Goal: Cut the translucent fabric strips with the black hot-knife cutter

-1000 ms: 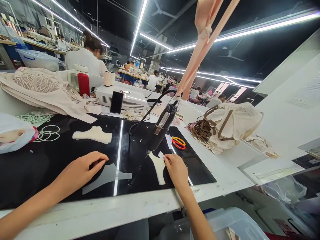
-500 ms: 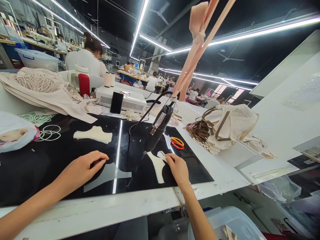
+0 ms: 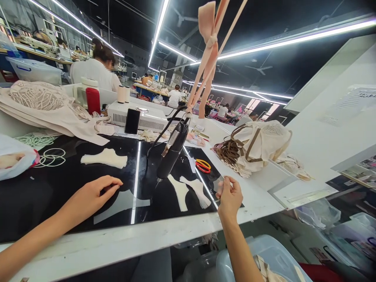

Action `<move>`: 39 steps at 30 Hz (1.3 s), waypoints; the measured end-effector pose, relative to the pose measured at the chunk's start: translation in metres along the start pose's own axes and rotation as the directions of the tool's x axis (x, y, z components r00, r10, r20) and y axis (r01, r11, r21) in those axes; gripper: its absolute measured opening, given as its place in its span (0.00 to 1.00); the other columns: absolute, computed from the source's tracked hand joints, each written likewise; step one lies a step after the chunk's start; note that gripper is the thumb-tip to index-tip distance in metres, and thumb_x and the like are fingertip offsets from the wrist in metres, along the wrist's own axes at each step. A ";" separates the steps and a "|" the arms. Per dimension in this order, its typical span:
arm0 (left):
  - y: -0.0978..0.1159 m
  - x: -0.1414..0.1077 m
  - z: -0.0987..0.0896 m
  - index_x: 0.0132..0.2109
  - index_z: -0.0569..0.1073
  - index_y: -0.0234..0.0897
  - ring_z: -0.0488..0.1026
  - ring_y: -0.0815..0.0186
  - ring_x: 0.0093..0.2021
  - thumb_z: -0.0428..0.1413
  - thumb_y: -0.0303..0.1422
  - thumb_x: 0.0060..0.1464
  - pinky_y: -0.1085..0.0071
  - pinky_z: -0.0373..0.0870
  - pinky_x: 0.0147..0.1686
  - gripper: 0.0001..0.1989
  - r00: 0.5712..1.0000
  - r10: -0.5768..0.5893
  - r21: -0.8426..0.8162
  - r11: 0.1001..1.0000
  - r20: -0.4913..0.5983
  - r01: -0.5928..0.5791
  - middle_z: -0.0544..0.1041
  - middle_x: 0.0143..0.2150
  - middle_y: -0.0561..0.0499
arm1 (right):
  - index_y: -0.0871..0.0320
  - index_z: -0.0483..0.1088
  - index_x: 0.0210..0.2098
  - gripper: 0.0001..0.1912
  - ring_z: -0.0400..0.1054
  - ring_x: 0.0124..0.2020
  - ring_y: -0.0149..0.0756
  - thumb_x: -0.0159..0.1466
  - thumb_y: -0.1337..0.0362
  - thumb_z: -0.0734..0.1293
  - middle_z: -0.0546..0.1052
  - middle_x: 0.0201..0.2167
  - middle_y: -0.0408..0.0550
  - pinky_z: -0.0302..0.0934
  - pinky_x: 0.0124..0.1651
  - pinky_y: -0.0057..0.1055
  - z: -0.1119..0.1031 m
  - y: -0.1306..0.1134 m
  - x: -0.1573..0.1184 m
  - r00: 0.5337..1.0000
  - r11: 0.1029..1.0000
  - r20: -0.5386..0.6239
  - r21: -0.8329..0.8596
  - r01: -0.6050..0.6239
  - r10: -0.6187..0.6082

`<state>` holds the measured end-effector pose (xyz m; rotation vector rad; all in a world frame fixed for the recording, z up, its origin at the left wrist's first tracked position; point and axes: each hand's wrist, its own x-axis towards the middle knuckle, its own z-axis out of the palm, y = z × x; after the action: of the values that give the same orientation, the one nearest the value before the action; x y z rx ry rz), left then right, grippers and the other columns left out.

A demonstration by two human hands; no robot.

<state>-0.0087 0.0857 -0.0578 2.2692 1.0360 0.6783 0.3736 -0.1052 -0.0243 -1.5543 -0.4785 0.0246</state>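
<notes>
My left hand (image 3: 98, 191) rests on the black mat (image 3: 38, 211), fingers curled and thumb close to the fingertips, with nothing visible in them. Beside it lies a grey translucent curved template (image 3: 123, 205). My right hand (image 3: 230, 197) is raised at the mat's right edge, pinching a small clear film piece (image 3: 219, 185), partly hidden by the fingers. To its left lie a pale fabric piece (image 3: 199, 194) and a cream foam-like piece (image 3: 179, 192). A black corded handheld tool (image 3: 173, 150) hangs tip-down from pink straps (image 3: 205, 58) between my hands.
Red-and-yellow scissors (image 3: 203, 166) lie near the mat's right side. Another cream piece (image 3: 104, 158) is at the left. Behind stand a white box (image 3: 152, 117), a phone (image 3: 132, 121) and a bra pile (image 3: 44, 103). More bras (image 3: 258, 143) are at the right. Co-workers sit beyond.
My right hand has lifted and moved right, away from the pale fabric piece, which now lies flat beside the cream one. My left hand stays put. The view has shifted slightly.
</notes>
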 end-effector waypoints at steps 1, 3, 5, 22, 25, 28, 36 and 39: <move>-0.001 0.001 0.000 0.48 0.80 0.47 0.78 0.58 0.43 0.52 0.54 0.61 0.69 0.72 0.42 0.21 1.000 -0.002 -0.009 1.000 -0.004 0.002 0.81 0.49 0.52 | 0.56 0.68 0.48 0.21 0.52 0.17 0.23 0.71 0.45 0.62 0.68 0.26 0.36 0.50 0.19 0.24 0.001 -0.007 -0.008 0.999 1.000 0.032 0.015 0.013 -0.013; 0.003 0.001 -0.002 0.49 0.79 0.46 0.76 0.60 0.41 0.52 0.54 0.61 0.70 0.71 0.41 0.21 1.000 -0.008 -0.031 0.999 -0.012 0.008 0.81 0.48 0.52 | 0.56 0.69 0.45 0.22 0.48 0.17 0.24 0.68 0.43 0.64 0.63 0.21 0.34 0.45 0.19 0.25 0.004 -0.023 -0.030 0.987 0.999 0.155 0.032 0.026 -0.030; 0.016 -0.003 -0.004 0.49 0.79 0.46 0.74 0.62 0.37 0.52 0.53 0.62 0.70 0.69 0.38 0.21 1.000 -0.017 -0.058 0.998 -0.002 0.017 0.80 0.46 0.52 | 0.56 0.72 0.41 0.22 0.50 0.17 0.25 0.65 0.43 0.67 0.62 0.19 0.34 0.45 0.19 0.25 0.011 -0.037 -0.058 0.952 0.999 0.304 0.030 0.025 -0.033; 0.107 -0.052 0.007 0.31 0.70 0.35 0.59 0.73 0.25 0.66 0.52 0.51 0.75 0.59 0.27 0.24 0.915 -0.181 -0.733 0.552 0.360 0.397 0.64 0.26 0.58 | 0.55 0.73 0.50 0.27 0.52 0.19 0.24 0.62 0.41 0.70 0.67 0.21 0.36 0.47 0.22 0.24 0.051 -0.048 -0.169 0.503 0.949 0.846 -0.011 -0.316 0.177; 0.103 -0.051 0.000 0.30 0.71 0.35 0.58 0.73 0.24 0.66 0.52 0.50 0.76 0.57 0.25 0.23 0.923 -0.236 -0.728 0.567 0.305 0.386 0.63 0.23 0.58 | 0.56 0.74 0.45 0.29 0.53 0.17 0.22 0.58 0.39 0.73 0.70 0.24 0.38 0.47 0.20 0.23 0.043 -0.041 -0.160 0.404 0.914 0.879 -0.079 -0.398 0.252; 0.098 -0.051 -0.003 0.29 0.71 0.35 0.56 0.74 0.22 0.66 0.52 0.49 0.76 0.56 0.24 0.24 0.920 -0.273 -0.716 0.577 0.283 0.392 0.63 0.21 0.59 | 0.58 0.74 0.32 0.26 0.58 0.19 0.23 0.57 0.40 0.74 0.70 0.21 0.39 0.50 0.23 0.23 0.036 -0.035 -0.154 0.383 0.901 0.870 -0.143 -0.409 0.311; 0.087 -0.053 -0.004 0.28 0.69 0.35 0.56 0.77 0.18 0.67 0.52 0.47 0.77 0.52 0.19 0.25 0.912 -0.308 -0.668 0.621 0.272 0.410 0.69 0.21 0.58 | 0.58 0.65 0.24 0.30 0.50 0.14 0.19 0.54 0.38 0.75 0.63 0.14 0.35 0.43 0.21 0.21 0.030 -0.040 -0.160 0.329 0.790 0.833 -0.193 -0.582 0.446; 0.088 -0.054 -0.008 0.28 0.69 0.35 0.56 0.77 0.17 0.68 0.51 0.46 0.77 0.50 0.18 0.25 0.903 -0.314 -0.648 0.629 0.292 0.428 0.71 0.23 0.56 | 0.57 0.62 0.23 0.31 0.48 0.14 0.18 0.53 0.38 0.77 0.62 0.14 0.34 0.41 0.20 0.20 0.031 -0.042 -0.162 0.284 0.746 0.839 -0.199 -0.636 0.465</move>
<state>-0.0003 -0.0030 -0.0056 1.3530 0.9204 0.5731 0.2053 -0.1277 -0.0306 -1.3581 -0.6412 1.4611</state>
